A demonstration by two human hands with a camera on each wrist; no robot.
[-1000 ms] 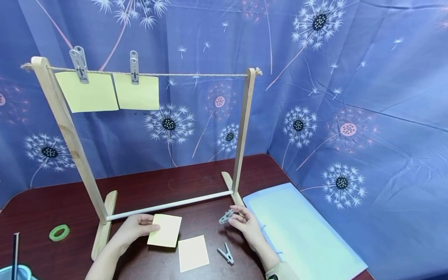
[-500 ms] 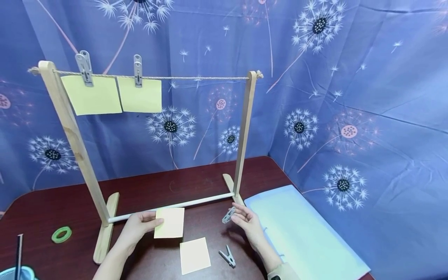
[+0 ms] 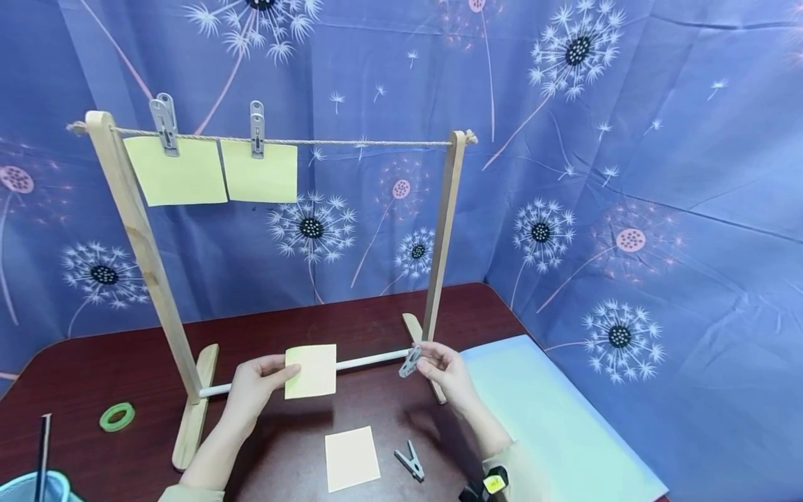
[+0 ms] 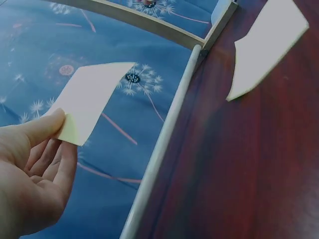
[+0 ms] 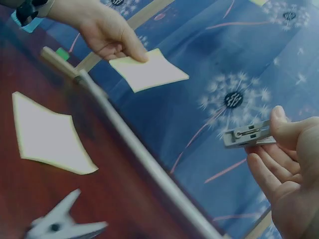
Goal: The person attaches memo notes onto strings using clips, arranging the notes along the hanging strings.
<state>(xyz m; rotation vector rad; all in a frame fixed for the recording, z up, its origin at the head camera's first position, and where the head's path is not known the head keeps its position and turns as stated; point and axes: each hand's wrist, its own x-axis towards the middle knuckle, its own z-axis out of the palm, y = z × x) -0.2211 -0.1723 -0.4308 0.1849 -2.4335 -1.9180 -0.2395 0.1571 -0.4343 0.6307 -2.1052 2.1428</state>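
My left hand point(image 3: 251, 394) pinches a pale yellow paper note point(image 3: 314, 371) by its left edge, thumb in front, held up above the table. To its right, my right hand point(image 3: 450, 376) holds a grey clothespin point(image 5: 247, 134) by one end between thumb and fingers, apart from the note. On the table below lie a second paper note point(image 3: 353, 459) and another grey clothespin point(image 3: 410, 461). Higher up, two yellow notes point(image 3: 178, 174) hang side by side from a rope point(image 3: 376, 143), each under its own clothespin point(image 3: 257, 129).
A wooden stand point(image 3: 150, 265) carries the rope, with a white crossbar point(image 3: 373, 360) low behind my hands. A green tape ring point(image 3: 117, 417) and a blue cup point(image 3: 56, 484) are at left. A light blue folder point(image 3: 558, 418) lies at right, and a patterned curtain point(image 3: 364, 70) hangs behind.
Both hands have risen away from the table, the left lifting its note and the right its clothespin. The held note has turned more upright. The camera view has shifted slightly.
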